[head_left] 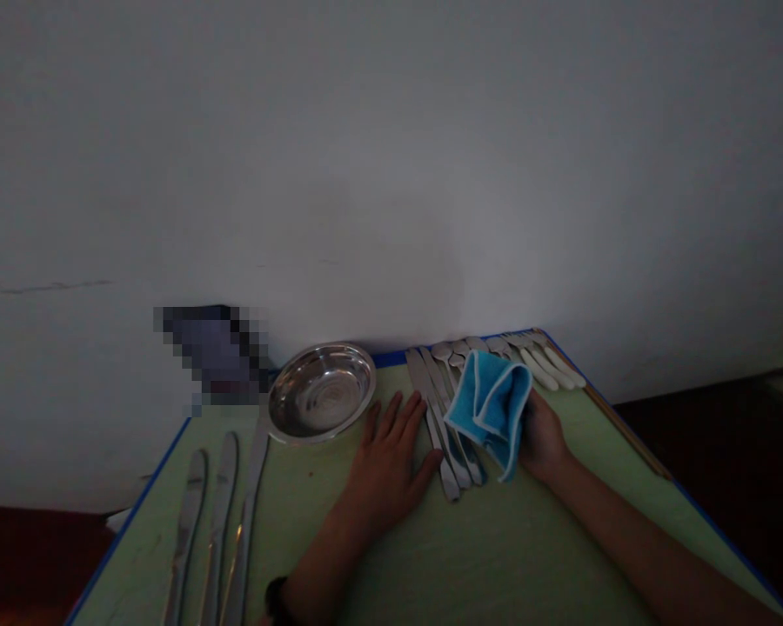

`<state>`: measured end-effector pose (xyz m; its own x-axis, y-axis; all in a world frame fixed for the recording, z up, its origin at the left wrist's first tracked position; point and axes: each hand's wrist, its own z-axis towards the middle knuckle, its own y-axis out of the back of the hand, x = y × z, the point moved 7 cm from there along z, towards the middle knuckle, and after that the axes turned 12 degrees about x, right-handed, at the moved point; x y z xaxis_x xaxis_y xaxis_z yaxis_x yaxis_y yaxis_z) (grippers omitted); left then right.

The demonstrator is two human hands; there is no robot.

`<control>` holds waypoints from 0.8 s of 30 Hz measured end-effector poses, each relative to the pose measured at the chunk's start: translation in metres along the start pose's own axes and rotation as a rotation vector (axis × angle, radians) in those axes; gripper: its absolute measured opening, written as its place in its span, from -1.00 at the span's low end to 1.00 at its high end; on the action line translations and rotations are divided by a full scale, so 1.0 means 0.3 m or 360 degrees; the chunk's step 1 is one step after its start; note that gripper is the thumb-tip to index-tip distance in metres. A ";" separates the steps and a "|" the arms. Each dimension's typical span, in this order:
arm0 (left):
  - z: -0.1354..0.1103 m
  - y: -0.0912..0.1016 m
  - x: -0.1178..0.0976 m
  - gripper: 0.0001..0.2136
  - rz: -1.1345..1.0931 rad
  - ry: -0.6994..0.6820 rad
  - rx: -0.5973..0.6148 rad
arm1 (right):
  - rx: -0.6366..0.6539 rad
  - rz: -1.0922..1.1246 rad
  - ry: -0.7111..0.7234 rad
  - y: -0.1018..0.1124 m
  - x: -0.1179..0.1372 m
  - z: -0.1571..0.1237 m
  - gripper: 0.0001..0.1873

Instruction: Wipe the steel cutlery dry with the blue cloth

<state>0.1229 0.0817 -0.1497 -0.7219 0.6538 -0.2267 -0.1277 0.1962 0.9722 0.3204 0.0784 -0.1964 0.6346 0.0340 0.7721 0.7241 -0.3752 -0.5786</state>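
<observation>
My left hand [386, 465] lies flat on the green tabletop [483, 556], fingers stretched out, beside a row of metal table knives [434, 426]. Its thumb reaches to the handle of the nearest knife; whether it touches I cannot tell. In my right hand [545, 439] is a folded blue cloth [492, 400] with white edging, held up over the cutlery. The cloth hides part of the spoons [444, 352] behind it and most of my right fingers. Just beyond my left fingertips stands a shiny steel bowl [323, 393].
Three more table knives [218, 522] lie at the left. White-handled forks [548, 365] rest at the far right, near brown sticks [619, 426] along the table's edge. A blurred-out dark object [218, 352] leans at the wall [391, 174] behind the table.
</observation>
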 end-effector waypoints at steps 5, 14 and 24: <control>0.008 0.003 -0.001 -0.46 -0.0014 0.0046 0.0010 | -0.0021 0.0058 -0.0012 -0.005 0.002 -0.004 -0.81; 0.053 -0.001 0.001 -0.39 -0.0012 0.0086 -0.0082 | -0.0040 0.0066 0.0000 -0.003 0.003 -0.004 -0.79; 0.077 -0.014 -0.003 -0.43 0.0059 0.0103 0.0003 | -0.0039 0.0128 -0.0027 -0.017 0.013 -0.016 -0.80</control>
<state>0.1399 0.0971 -0.1549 -0.7684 0.6122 -0.1864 -0.0991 0.1740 0.9797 0.3178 0.0759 -0.1891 0.6951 0.0185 0.7186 0.6639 -0.4001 -0.6318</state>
